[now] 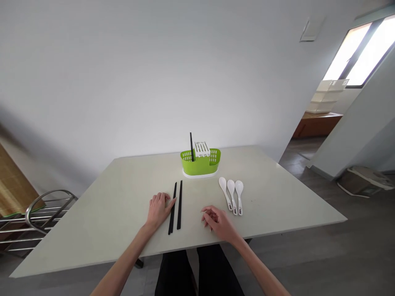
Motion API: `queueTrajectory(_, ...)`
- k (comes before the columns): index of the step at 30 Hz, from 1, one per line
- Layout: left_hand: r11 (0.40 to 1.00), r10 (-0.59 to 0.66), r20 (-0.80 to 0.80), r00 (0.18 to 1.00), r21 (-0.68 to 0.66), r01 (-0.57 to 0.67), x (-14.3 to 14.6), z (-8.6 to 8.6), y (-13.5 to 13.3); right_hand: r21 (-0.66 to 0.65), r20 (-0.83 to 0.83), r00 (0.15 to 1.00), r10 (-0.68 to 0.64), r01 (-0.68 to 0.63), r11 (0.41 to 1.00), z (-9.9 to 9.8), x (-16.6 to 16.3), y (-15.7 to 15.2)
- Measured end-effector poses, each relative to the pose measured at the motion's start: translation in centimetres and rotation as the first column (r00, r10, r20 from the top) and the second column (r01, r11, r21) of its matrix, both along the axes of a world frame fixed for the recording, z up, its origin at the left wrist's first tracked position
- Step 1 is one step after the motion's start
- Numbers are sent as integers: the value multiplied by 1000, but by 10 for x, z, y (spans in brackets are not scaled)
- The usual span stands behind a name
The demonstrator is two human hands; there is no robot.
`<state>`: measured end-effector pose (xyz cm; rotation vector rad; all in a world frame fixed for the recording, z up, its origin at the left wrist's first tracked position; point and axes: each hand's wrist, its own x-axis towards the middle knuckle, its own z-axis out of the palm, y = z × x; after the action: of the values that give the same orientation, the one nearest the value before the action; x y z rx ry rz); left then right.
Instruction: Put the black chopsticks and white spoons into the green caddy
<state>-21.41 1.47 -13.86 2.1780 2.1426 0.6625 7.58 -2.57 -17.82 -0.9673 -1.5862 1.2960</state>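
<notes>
Two pairs of black chopsticks lie lengthwise on the table, a left pair [172,218] and a right pair [179,205]. My left hand [158,209] rests on the tabletop beside them, fingers loosely spread, its thumb at the left pair without gripping it. To the right, my right hand [218,223] hovers over or rests on the table near its front edge. Its fingers are relaxed and bent, with gaps between them and nothing held. Beyond it lie three white spoons [231,191], bowls pointing away. A green cutlery basket [199,167] stands at the back, with black chopsticks [191,144] upright in its left compartment.
A white slatted piece [202,149] sits atop the basket's middle. The pale table [108,222] meets the wall [154,82] behind it. A metal rack [46,211] stands at the left. A bin-like container [361,181] is on the floor at right.
</notes>
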Motion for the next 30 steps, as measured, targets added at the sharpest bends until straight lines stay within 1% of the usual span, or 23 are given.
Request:
queueTrajectory(3,998,-7,16,1000,-65,8,-7,13,-4,3,-9,1000,-13,13,1000,-1,0,1)
queueTrajectory(6,983,-10,25,1000,-182,15,-18,29,-7,9,-23,1000,-20,20,1000,-2,0,2)
queueTrajectory(9,959,13,-75,997,-280,-34,-30,45,-8,17,-33,999,-18,18,1000,-2,1,2)
queueTrajectory(13,947,21,-203,979,-311,-85,-40,60,-8,16,-33,999,-15,15,1000,0,2,1)
queueTrajectory(16,945,0,-275,961,-314,-90,-38,64,-7,7,-37,999,-13,14,1000,1,3,0)
queueTrajectory(21,951,-34,-344,938,-300,-75,-24,61,-4,5,-46,999,-16,16,1000,3,4,1)
queueTrajectory(26,954,-22,-320,947,-290,-76,-14,58,-1,-9,-54,998,-16,16,1000,6,4,-1)
queueTrajectory(30,956,11,-238,971,-282,-80,-18,67,9,-5,-53,999,-13,12,1000,6,5,-1)
